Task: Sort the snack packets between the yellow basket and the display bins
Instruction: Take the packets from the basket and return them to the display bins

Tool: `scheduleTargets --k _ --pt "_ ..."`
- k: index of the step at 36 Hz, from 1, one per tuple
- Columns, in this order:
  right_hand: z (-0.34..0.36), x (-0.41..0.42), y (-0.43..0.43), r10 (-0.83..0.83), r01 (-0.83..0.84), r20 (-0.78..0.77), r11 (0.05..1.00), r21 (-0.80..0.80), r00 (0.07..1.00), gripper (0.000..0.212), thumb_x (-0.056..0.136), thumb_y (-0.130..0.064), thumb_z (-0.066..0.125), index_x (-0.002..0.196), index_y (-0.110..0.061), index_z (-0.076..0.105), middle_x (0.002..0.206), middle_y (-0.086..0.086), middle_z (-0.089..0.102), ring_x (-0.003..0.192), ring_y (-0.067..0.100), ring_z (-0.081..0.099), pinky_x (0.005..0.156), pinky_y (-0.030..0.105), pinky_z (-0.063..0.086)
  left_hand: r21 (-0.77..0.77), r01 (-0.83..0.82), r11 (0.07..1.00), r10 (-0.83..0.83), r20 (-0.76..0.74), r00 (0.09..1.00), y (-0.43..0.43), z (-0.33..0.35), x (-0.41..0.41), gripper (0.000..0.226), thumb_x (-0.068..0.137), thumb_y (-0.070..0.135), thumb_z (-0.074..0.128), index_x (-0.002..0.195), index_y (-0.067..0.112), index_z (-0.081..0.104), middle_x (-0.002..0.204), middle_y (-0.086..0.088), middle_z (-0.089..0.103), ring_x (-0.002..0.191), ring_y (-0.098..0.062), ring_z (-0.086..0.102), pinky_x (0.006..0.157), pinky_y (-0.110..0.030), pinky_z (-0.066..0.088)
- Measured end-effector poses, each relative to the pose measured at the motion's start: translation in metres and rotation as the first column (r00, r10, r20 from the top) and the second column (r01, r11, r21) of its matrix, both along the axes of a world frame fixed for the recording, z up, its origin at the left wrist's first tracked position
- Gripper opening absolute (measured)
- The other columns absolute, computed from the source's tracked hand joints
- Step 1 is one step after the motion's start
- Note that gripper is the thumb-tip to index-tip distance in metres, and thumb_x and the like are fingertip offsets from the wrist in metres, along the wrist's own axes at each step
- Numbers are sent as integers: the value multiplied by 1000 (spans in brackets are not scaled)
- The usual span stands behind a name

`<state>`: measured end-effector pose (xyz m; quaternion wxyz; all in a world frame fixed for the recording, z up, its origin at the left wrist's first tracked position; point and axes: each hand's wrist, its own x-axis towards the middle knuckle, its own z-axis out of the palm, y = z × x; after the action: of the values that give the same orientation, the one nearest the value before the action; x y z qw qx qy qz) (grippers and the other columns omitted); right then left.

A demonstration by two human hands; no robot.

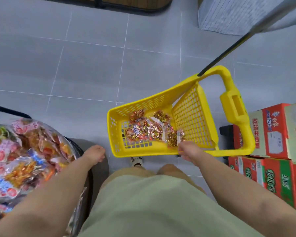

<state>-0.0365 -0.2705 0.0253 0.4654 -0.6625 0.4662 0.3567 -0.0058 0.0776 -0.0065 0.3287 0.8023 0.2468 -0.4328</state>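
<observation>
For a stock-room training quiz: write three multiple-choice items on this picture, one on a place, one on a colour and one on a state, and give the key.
1. Where do the printed cartons stand?
A. On the person's right, beside the yellow basket
B. Inside the basket
C. On the person's left

2. What colour are the floor tiles?
A. Brown
B. Grey
C. White

3. What is the left hand doing?
A. Pinching a packet
B. Gripping the basket's handle
C. Hanging empty, fingers relaxed

Key:
1 A: the cartons are stacked against the basket's right side.
2 B: the tiles are grey with pale joints.
3 C: nothing lies in its fingers, and it is apart from the basket.
</observation>
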Motion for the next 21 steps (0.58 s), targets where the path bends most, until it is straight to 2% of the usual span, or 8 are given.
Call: scheduleTargets --k 4,8,9,11,13,15,18,21 --pt "-5 40 4 37 -41 67 997 60 997 18 93 -17 50 107 -9 58 96 7 59 78 16 57 74 32 51 2 50 999 -50 15 999 -9 0 41 26 96 11 42 71 10 49 77 -16 53 72 -22 49 64 -28 34" --pt "-25 69 8 25 -29 36 994 104 999 5 94 -12 48 94 -10 53 82 8 53 70 15 52 62 27 43 18 -22 1000 21 40 999 -20 -14 67 19 92 13 48 74 10 52 76 -10 55 80 -30 55 72 -34 41" --pt "-33 75 9 17 -20 25 994 109 1000 10 95 -14 48 99 -9 55 83 8 56 74 16 55 64 28 45 41 -52 998 50 48 998 -23 -19 71 11 91 14 52 83 8 56 81 -11 57 87 -33 58 75 -35 43" --pt "-53 86 11 -1 2 -18 995 100 1000 25 96 -19 48 115 -6 57 85 9 61 85 21 62 74 32 50 101 -139 985 133 60 989 -25 -35 78 28 89 17 56 112 2 55 101 -19 62 99 -33 60 76 -34 40" --pt "-75 96 14 -23 28 -56 995 92 998 24 97 -20 48 112 -7 60 74 7 60 71 16 60 66 29 47 132 -211 968 204 69 977 -28 -53 81 43 89 21 59 124 -1 49 114 -25 61 105 -34 59 78 -34 39" --pt "-98 103 15 -72 81 -113 994 77 991 13 98 -20 46 96 -13 56 67 0 51 58 10 49 59 23 41 98 -279 955 276 46 960 -34 -73 80 45 89 27 61 124 0 53 118 -22 62 106 -34 59 79 -34 40" --pt "-137 110 14 -176 192 -186 979 69 967 19 99 -20 44 82 -13 48 69 2 48 60 11 45 81 27 47 40 -400 916 396 71 915 -46 -103 76 40 89 35 64 120 9 62 116 -16 66 106 -32 62 86 -36 47" --pt "-172 117 13 -229 242 -211 970 37 950 20 97 -22 50 78 -16 48 63 0 44 54 10 38 58 22 39 180 -416 892 384 186 904 -54 -125 72 34 93 36 58 112 8 65 110 -21 67 102 -39 61 81 -39 45"
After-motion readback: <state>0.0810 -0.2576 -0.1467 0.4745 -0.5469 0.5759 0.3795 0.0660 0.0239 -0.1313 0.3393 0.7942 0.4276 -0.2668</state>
